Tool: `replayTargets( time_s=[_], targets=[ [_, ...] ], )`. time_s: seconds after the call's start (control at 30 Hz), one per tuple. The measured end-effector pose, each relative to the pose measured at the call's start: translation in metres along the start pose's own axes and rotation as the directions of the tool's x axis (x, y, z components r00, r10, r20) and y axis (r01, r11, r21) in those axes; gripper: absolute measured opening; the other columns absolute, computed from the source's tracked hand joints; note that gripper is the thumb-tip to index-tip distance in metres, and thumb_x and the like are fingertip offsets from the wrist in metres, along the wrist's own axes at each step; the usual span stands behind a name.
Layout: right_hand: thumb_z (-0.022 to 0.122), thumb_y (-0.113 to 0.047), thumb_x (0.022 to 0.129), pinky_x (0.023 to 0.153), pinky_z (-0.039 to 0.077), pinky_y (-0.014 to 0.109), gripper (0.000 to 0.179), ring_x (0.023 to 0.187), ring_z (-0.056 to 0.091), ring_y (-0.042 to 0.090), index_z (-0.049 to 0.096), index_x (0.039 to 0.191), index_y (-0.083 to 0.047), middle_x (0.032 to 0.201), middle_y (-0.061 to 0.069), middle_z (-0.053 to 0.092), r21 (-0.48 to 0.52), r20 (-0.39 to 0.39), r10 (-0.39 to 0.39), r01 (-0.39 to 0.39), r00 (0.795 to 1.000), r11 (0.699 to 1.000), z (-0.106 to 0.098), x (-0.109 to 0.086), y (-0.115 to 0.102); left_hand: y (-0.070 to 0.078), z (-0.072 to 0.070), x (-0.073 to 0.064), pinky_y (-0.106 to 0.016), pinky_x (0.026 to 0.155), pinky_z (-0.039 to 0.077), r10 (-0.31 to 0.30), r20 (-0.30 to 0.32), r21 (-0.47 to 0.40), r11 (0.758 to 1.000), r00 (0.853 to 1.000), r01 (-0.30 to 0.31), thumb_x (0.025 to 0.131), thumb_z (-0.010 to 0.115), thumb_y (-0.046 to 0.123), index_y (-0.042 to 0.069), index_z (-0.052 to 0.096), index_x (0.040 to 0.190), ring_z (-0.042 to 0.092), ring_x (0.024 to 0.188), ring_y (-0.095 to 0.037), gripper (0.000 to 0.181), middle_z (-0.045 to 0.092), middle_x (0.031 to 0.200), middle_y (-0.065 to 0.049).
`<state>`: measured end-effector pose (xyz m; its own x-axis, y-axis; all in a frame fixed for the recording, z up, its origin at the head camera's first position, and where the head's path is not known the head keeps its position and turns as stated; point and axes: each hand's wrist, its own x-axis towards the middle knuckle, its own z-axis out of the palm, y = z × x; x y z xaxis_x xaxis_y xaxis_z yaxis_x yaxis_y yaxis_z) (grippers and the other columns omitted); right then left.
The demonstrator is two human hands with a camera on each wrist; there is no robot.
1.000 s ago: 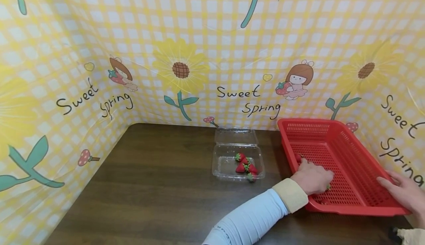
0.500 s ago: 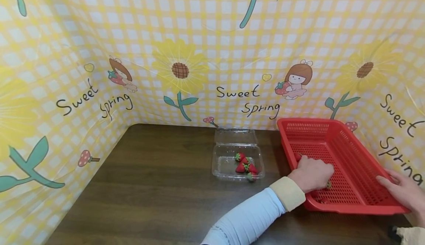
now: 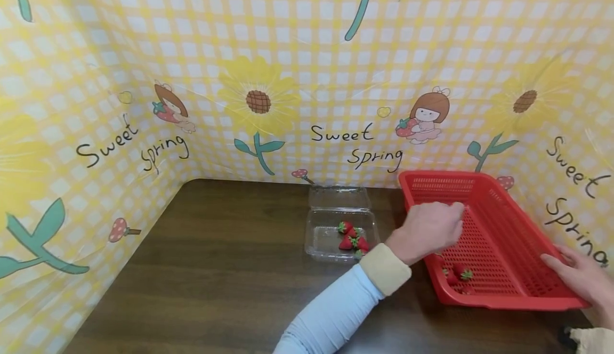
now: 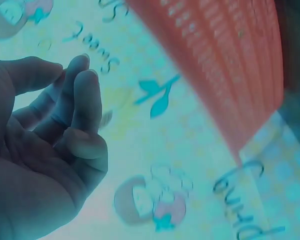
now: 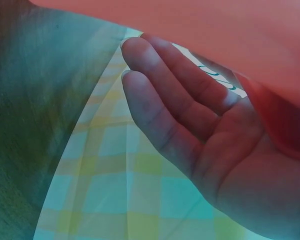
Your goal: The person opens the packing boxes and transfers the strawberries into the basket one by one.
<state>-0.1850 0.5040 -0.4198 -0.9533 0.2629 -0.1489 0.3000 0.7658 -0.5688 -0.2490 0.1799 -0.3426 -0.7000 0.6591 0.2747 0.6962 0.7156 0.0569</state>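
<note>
My left hand (image 3: 427, 231) hovers over the left side of the red plastic basket (image 3: 515, 231), knuckles up. In the left wrist view its fingers are bent and the thumb tip lies close to the fingertips; I cannot tell if something small is pinched there. Several strawberries (image 3: 461, 270) lie at the basket's near left corner. My right hand (image 3: 578, 274) grips the basket's right rim, thumb over the edge and fingers along the outside and underneath. Left of the basket stands a clear plastic clamshell box (image 3: 314, 239), lid folded back, with several strawberries (image 3: 346, 243) inside.
A dark wooden table (image 3: 230, 268) carries both containers. Yellow checked cloth (image 3: 288, 34) with printed flowers and figures hangs as walls at the back and both sides. The basket's right side stands close to the right wall.
My left hand has risen out of the basket's near left part and moved left and away from me, uncovering strawberries. The right hand keeps its grip on the rim.
</note>
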Motion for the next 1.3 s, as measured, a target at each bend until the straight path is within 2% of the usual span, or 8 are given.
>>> replayTargets(
  time_s=[0.13,0.27,0.5,0.7,0.87,0.93,1.07,1.3],
  targets=[
    [0.045,-0.040,0.103,0.062,0.057,0.036,0.072,0.071,0.070,0.022,0.025,0.138,0.020,0.100,0.036,0.063,0.038,0.042,0.009,-0.011,0.999,0.999,0.001,0.002,-0.003,-0.031,-0.007,-0.016,-0.023,0.038,0.033,-0.028,-0.137,0.004,1.000,0.990,0.029,0.098,0.051,0.032,0.023,0.050,0.087,0.044,0.045,-0.004,0.015,0.046,0.055,0.010],
    [0.046,-0.033,0.103,0.057,0.052,0.032,0.064,0.067,0.066,0.018,0.031,0.134,0.021,0.100,0.040,0.060,-0.052,-0.041,-0.030,0.027,0.999,0.998,-0.002,0.000,-0.001,-0.057,-0.009,-0.028,-0.020,0.039,0.034,-0.089,-0.228,-0.091,0.993,0.970,0.070,0.098,0.053,0.029,0.022,0.056,0.087,0.045,0.046,-0.003,0.013,0.048,0.057,0.011],
    [0.046,-0.029,0.103,0.056,0.050,0.031,0.061,0.065,0.063,0.015,0.030,0.135,0.021,0.106,0.044,0.056,-0.055,-0.098,-0.010,0.005,0.995,0.998,-0.004,-0.001,0.006,-0.081,-0.004,-0.035,-0.021,0.042,0.035,-0.215,-0.273,-0.183,0.969,0.938,0.169,0.097,0.055,0.028,0.021,0.058,0.085,0.048,0.047,-0.006,0.014,0.052,0.060,0.009],
    [0.045,-0.030,0.104,0.056,0.050,0.030,0.060,0.065,0.062,0.013,0.032,0.131,0.022,0.102,0.043,0.057,-0.063,-0.085,-0.044,0.039,0.995,0.997,-0.002,-0.004,0.007,-0.096,0.008,-0.040,-0.022,0.043,0.036,-0.285,-0.181,-0.177,0.951,0.941,0.254,0.097,0.055,0.027,0.020,0.059,0.086,0.051,0.052,-0.009,0.014,0.055,0.063,0.007],
    [0.045,-0.031,0.104,0.057,0.050,0.030,0.061,0.066,0.063,0.014,0.032,0.130,0.022,0.100,0.041,0.059,-0.073,-0.060,-0.058,0.053,0.996,0.996,0.000,-0.004,0.007,-0.110,0.014,-0.047,-0.028,0.048,0.042,-0.312,-0.038,-0.133,0.943,0.949,0.305,0.095,0.059,0.029,0.020,0.063,0.087,0.061,0.065,-0.014,0.013,0.063,0.074,0.004],
    [0.044,-0.034,0.104,0.058,0.051,0.030,0.064,0.069,0.065,0.016,0.030,0.133,0.022,0.101,0.040,0.060,-0.054,-0.012,-0.039,0.038,0.999,0.998,0.002,-0.004,0.007,-0.116,0.017,-0.051,-0.031,0.050,0.044,-0.337,0.043,-0.124,0.932,0.941,0.340,0.094,0.061,0.029,0.020,0.063,0.087,0.063,0.068,-0.016,0.012,0.066,0.077,0.004],
    [0.043,-0.041,0.103,0.060,0.053,0.032,0.072,0.073,0.068,0.018,0.026,0.138,0.020,0.103,0.037,0.062,0.003,0.054,-0.001,0.001,0.999,1.000,0.003,-0.001,0.006,-0.131,0.021,-0.057,-0.035,0.053,0.046,-0.391,0.153,-0.109,0.906,0.908,0.409,0.091,0.065,0.028,0.021,0.065,0.088,0.065,0.072,-0.020,0.008,0.069,0.083,0.003],
    [0.041,-0.036,0.104,0.057,0.054,0.032,0.067,0.070,0.068,0.020,0.026,0.138,0.020,0.098,0.035,0.063,-0.020,0.012,-0.046,0.046,0.999,0.999,-0.001,0.002,0.004,-0.151,0.026,-0.056,-0.035,0.061,0.048,-0.415,0.210,-0.133,0.885,0.885,0.447,0.089,0.066,0.023,0.018,0.069,0.095,0.061,0.073,-0.019,0.008,0.069,0.087,-0.001]
  ],
)
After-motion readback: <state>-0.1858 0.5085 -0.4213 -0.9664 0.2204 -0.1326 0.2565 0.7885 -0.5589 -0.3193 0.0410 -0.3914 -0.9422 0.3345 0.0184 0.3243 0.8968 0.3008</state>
